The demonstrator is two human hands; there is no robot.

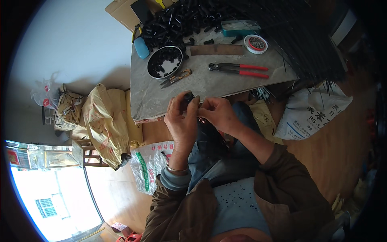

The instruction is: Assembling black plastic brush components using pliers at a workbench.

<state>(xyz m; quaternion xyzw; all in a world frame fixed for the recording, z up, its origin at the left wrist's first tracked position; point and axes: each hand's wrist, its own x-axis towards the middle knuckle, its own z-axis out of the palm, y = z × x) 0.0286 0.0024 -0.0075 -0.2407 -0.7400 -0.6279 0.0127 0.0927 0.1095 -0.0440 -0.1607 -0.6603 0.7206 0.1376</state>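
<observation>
"Two hands are close together here: which one is nearer the black piece (188,97)?"

"The left hand (180,119). It has the piece caught between thumb and fingers, with a dark, rounded end showing at the top of that grip."

"And seen from the right hand (219,115)?"

"The piece lies to the left of its fingertips and a little beyond them. I judge that offset to be what matters, since those fingertips sit just beside the left thumb, short of the exposed end."

"Which way does its long axis run?"

"I cannot say for sure; the left fingers hide most of it."

"How open are the grips?"

"The left is closed around the piece. The right thumb and fingers are drawn together in a pinch, but whether anything is between them I can't tell."

"What lies nearby?"

"Scissors (176,78) just beyond the left grip, a round pan (171,67) of small black parts (158,64) past them, and red-handled pincers (242,69) beyond the right grip, off to its right."
</observation>
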